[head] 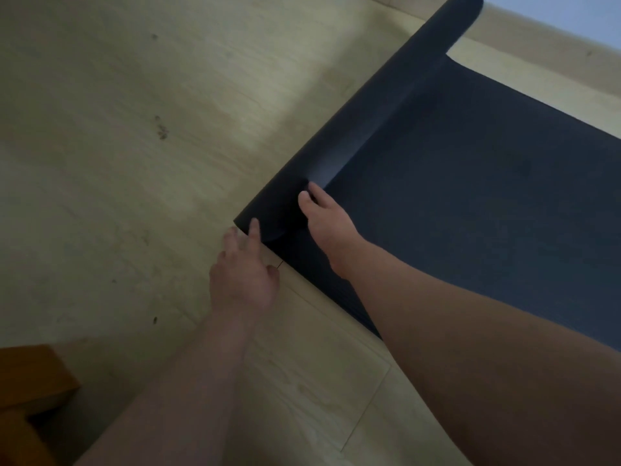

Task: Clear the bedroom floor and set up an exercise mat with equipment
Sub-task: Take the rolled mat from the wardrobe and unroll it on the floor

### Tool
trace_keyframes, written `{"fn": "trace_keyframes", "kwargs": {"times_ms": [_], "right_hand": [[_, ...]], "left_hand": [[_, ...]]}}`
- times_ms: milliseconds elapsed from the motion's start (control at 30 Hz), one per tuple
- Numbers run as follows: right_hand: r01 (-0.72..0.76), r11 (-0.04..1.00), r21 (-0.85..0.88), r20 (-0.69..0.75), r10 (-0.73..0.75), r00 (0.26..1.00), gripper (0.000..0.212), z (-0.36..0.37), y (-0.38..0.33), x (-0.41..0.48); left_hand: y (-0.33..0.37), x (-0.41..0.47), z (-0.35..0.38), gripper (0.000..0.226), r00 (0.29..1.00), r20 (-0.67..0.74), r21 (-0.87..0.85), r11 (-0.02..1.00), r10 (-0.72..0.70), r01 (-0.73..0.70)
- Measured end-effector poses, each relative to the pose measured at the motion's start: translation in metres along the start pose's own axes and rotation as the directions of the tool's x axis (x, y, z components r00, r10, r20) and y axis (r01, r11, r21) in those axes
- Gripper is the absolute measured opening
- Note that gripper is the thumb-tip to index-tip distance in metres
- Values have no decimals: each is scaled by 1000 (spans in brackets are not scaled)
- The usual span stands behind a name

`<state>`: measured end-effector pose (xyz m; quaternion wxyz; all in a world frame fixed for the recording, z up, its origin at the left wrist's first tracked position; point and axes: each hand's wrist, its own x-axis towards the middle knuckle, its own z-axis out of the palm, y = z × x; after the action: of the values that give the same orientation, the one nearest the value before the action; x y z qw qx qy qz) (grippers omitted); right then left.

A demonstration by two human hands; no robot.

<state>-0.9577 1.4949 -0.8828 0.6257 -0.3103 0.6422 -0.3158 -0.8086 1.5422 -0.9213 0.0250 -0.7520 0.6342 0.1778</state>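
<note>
Touching a half-rolled dark mat [453,183].
Left hand [243,274], fingers straight, meets its rolled near end; right hand [327,220] rests on it, grip unclear.

Orange-brown wooden furniture corner [30,391]: far below-left of grip | pale skirting board [537,35]: far above-right of grip | blue wall [578,11]: beyond skirting board | dark specks [163,131]: above-left of grip

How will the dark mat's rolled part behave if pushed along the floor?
The rolled part is a cylinder on smooth floor, so it probably rolls onward easily. The unrolled part lies flat and limp, so it would likely flop if lifted.
</note>
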Motion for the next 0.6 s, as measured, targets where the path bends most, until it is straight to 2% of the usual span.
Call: {"fn": "trace_keyframes", "kwargs": {"times_ms": [67, 133, 200, 267, 300, 367, 533, 600], "right_hand": [[33, 999, -39, -5, -33, 999, 54, -1, -2, 1], [56, 998, -23, -10, -57, 998, 54, -4, -5, 4], [78, 997, -20, 17, -78, 997, 52, -7, -11, 5], [70, 998, -9, 36, -70, 997, 50, -10, -16, 2], [60, 998, -11, 31, -60, 998, 51, -12, -16, 0], [43, 998, -38, 12, -43, 999, 53, -16, -8, -5], [-63, 993, -95, -50, 58, 997, 55, -44, 23, -22], [-126, 989, -79, -100, 118, 988, 54, -60, 35, -34]], "left_hand": [[4, 7, -8, 86, 996, -20, -148, 986, -86, 82], [14, 17, -15, 88, 996, -35, -340, 938, -85, 68], [20, 29, -22, 96, 993, -25, -529, 844, -111, 81], [24, 39, -30, 105, 974, 59, -687, 699, -217, 197], [27, 42, -35, 106, 957, 104, -722, 641, -271, 260], [31, 40, -42, 104, 924, 153, -730, 590, -349, 344], [59, 20, -30, 86, 924, 114, -682, 647, -366, 341], [75, 12, -18, 80, 894, 160, -661, 627, -420, 413]]}}
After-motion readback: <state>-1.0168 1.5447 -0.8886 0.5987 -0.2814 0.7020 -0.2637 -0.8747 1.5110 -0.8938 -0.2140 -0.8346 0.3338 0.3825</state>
